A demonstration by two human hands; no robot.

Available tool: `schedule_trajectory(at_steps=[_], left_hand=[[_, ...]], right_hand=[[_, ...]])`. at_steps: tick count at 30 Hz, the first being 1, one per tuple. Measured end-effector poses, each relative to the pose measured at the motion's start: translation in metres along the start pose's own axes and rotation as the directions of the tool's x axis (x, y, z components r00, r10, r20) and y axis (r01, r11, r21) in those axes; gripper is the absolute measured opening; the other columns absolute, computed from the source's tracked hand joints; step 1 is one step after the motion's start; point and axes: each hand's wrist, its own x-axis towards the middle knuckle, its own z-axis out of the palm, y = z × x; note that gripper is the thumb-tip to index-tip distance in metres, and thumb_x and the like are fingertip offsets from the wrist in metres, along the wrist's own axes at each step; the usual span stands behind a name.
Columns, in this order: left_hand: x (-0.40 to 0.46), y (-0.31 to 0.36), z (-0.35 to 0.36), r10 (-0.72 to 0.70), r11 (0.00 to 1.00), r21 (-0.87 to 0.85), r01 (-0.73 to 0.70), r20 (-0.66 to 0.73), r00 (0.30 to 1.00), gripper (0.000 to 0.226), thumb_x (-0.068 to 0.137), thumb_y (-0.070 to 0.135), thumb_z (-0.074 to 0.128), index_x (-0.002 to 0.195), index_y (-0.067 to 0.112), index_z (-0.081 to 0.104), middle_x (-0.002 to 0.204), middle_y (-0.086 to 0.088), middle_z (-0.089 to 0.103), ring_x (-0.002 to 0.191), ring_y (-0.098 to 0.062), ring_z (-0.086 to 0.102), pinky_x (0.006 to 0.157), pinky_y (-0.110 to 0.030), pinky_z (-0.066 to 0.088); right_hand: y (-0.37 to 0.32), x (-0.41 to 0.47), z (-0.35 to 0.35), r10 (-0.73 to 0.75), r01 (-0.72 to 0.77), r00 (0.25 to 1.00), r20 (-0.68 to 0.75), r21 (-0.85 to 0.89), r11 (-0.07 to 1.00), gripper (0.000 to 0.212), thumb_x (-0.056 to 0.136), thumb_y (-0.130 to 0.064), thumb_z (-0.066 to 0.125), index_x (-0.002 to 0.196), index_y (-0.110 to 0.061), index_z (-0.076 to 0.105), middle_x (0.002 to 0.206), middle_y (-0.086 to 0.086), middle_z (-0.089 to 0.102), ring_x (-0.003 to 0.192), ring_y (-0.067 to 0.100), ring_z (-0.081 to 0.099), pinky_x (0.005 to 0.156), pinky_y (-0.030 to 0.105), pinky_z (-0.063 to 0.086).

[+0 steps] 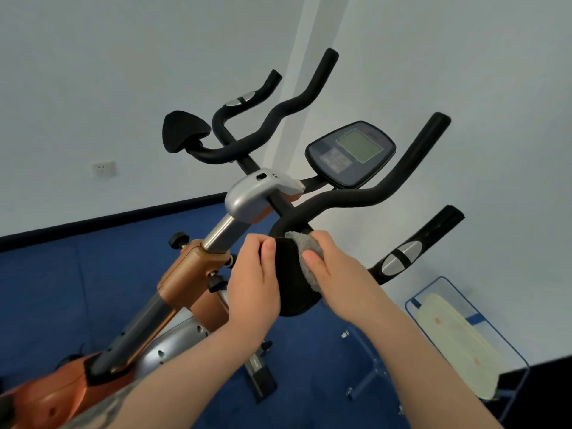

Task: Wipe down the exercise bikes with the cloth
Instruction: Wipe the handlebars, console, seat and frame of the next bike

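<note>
Hands meet low in my head view, both at the near black elbow pad (292, 283) of the orange-and-silver exercise bike (198, 267). My left hand (252, 286) grips the pad's left edge, fingers curled over its top and thumb lying along the side. My right hand (335, 274) clutches the grey cloth (306, 255) and presses it against the pad's right side; the cloth is bunched under the fingers, so I think only a fringe of it shows. Just above the pad, the foam handlebar (371, 196) sweeps up to the right, and the console (351, 153) with its pale screen sits beyond it. A second elbow pad (182, 130) stands at the far left of the bars. Blue carpet (62, 289) covers the floor, and a blue-framed rack (464, 329) leans by the white wall (108, 72) on my right.
</note>
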Motion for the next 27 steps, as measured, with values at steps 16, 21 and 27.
schedule_trajectory(at_steps=[16,21,27], left_hand=[[-0.041,-0.006,-0.008,-0.120,0.991,-0.064,0.116,-0.068,0.990,0.023,0.101,0.020,0.049,0.106,0.042,0.051,0.094,0.022,0.061,0.089,0.002,0.060,0.076,-0.017,0.051],[-0.045,-0.001,-0.010,-0.106,0.993,0.025,0.112,-0.165,0.981,0.016,0.097,0.016,0.057,0.101,0.031,0.053,0.085,0.007,0.058,0.076,-0.002,0.055,0.069,-0.017,0.047],[-0.040,0.010,-0.002,-0.008,0.985,0.166,0.048,-0.235,0.972,0.030,0.095,0.004,0.052,0.119,0.023,0.053,0.108,0.013,0.049,0.098,0.008,0.046,0.083,-0.002,0.033]], right_hand=[[-0.039,0.053,-0.006,-0.500,0.533,0.845,0.191,-0.214,0.818,0.024,0.100,-0.047,0.030,0.106,-0.038,0.050,0.091,-0.008,0.056,0.090,0.013,0.055,0.071,0.031,0.046],[-0.021,0.045,-0.019,-0.564,0.617,0.772,0.293,-0.130,0.776,0.039,0.097,-0.036,0.047,0.131,-0.052,0.038,0.116,-0.011,0.045,0.108,0.008,0.046,0.086,0.032,0.049],[-0.033,0.037,-0.002,-0.511,0.529,0.848,0.143,-0.159,0.834,0.034,0.098,-0.037,0.046,0.130,-0.043,0.036,0.107,-0.003,0.048,0.098,0.018,0.054,0.078,0.035,0.049]])
